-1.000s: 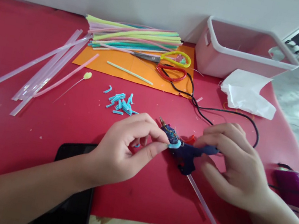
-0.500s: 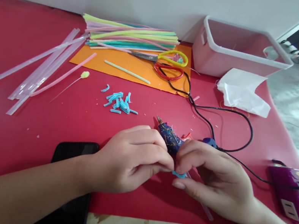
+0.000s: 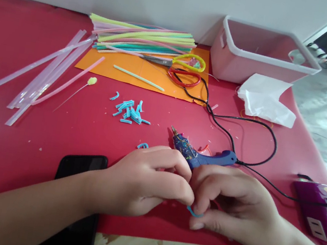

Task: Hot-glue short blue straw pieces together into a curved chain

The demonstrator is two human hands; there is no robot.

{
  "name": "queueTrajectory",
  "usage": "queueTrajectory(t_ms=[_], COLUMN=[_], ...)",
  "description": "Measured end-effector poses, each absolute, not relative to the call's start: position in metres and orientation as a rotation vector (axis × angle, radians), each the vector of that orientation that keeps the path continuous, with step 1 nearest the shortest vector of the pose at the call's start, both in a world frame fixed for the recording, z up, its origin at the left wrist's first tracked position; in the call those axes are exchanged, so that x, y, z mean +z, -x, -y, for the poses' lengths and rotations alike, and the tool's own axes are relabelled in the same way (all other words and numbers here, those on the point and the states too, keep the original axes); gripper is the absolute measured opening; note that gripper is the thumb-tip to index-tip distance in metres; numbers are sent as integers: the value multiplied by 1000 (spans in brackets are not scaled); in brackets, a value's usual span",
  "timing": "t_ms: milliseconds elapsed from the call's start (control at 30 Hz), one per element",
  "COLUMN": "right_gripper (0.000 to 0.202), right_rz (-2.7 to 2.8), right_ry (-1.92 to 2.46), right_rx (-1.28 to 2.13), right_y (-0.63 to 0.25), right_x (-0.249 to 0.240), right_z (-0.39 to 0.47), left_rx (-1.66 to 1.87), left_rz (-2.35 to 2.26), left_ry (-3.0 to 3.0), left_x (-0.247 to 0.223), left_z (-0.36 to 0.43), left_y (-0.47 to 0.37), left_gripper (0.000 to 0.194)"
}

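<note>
Close together above the red table, my left hand (image 3: 153,180) and my right hand (image 3: 231,202) both have their fingers pinched around a short blue pipe cleaner piece (image 3: 195,212). It is bent in a curve, and its ends are partly covered by fingertips. Just behind my hands lies a blue glue gun (image 3: 214,160), nozzle to the left, with bits of fuzz stuck on it. Beyond my left knuckles rests a curled blue piece (image 3: 143,146). Farther back is a small pile of cut blue pipe cleaner pieces (image 3: 132,112).
Scissors (image 3: 185,78) and bundled pipe cleaners (image 3: 143,40) lie on orange card (image 3: 97,66). Left are clear glue sticks (image 3: 45,72) and a yellow-tipped wire (image 3: 92,80). A phone (image 3: 83,163) sits under my left forearm. Right are a bin (image 3: 255,67), a cord (image 3: 275,146) and a purple power strip (image 3: 315,212).
Both hands have moved slightly down toward the table's near edge with the blue piece. The glue gun's handle and the curled blue piece have come into sight behind them.
</note>
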State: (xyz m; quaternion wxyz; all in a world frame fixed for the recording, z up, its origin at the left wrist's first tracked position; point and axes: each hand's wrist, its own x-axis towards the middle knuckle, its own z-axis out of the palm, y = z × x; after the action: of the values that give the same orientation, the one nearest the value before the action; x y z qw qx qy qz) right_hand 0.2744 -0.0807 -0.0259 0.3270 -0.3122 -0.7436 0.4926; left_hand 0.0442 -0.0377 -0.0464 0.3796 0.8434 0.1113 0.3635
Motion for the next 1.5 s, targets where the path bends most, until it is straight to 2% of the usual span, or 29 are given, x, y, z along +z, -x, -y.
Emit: queueTrajectory(t_ms=[167,433,633,1000,1233,1500], right_gripper=[2,6,6,13,17,19], right_rz=[1955,1909,1916,1667,1596,1553], right_ry=[841,942,913,975,943,912], right_rx=[1322,1228,1269,1721,1873,1969], right_y=[-280,-278,-276,-277,-278,-279], right_x=[-24,-23,-23,-25,-26,-28], right_z=[80,79,79,84,84,84], left_rx=[953,967,908,774,748,745], left_rz=[-284,-290,-306,-293,-279,-249], left_ry=[-2091,-1951,-1952,-1974,-1958,-1917], left_x=[-46,-42,-42,-44,-41,-40], left_z=[38,38,38,41,41,40], left_y=[-46,-48,-50,-48,-47,-48], left_gripper=[24,9,6,10,17,15])
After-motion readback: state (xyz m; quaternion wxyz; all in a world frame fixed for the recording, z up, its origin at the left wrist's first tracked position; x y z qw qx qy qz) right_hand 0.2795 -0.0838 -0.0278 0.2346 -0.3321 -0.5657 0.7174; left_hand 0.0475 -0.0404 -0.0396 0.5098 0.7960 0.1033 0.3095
